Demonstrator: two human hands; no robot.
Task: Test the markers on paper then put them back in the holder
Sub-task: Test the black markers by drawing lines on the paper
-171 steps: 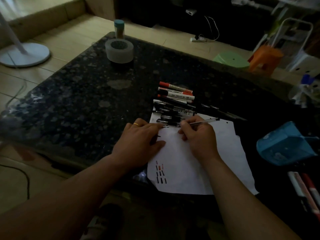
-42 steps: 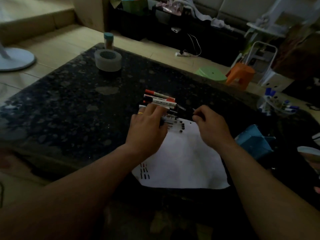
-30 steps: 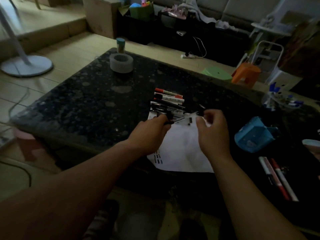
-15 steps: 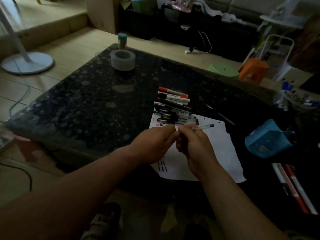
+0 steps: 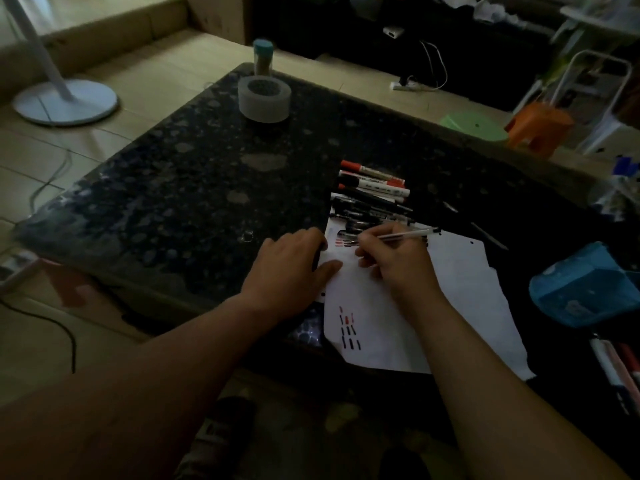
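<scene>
A white paper point(image 5: 450, 299) lies on the dark stone table point(image 5: 190, 188), with short red and black test strokes point(image 5: 349, 330) near its front left corner. My right hand point(image 5: 394, 261) grips a clear pen point(image 5: 408, 234), its tip down on the paper's top left part. At the paper's left edge rests my left hand point(image 5: 287, 268), thumb on the sheet, with a small dark piece that looks like the pen's cap tucked between thumb and fingers. A row of red and black markers point(image 5: 374, 188) lies just beyond the paper. The blue holder point(image 5: 585, 289) lies on its side at the right.
A grey tape roll point(image 5: 264, 98) and a small teal-capped bottle point(image 5: 262, 57) stand at the table's far left corner. More markers point(image 5: 616, 365) lie at the right edge, in front of the holder. An orange stool point(image 5: 536, 126) and a fan base point(image 5: 65, 102) stand on the floor.
My hands pulled the pen apart in front of me half a second ago. Now the right hand has brought the pen tip down on the paper and the left hand has settled on its edge.
</scene>
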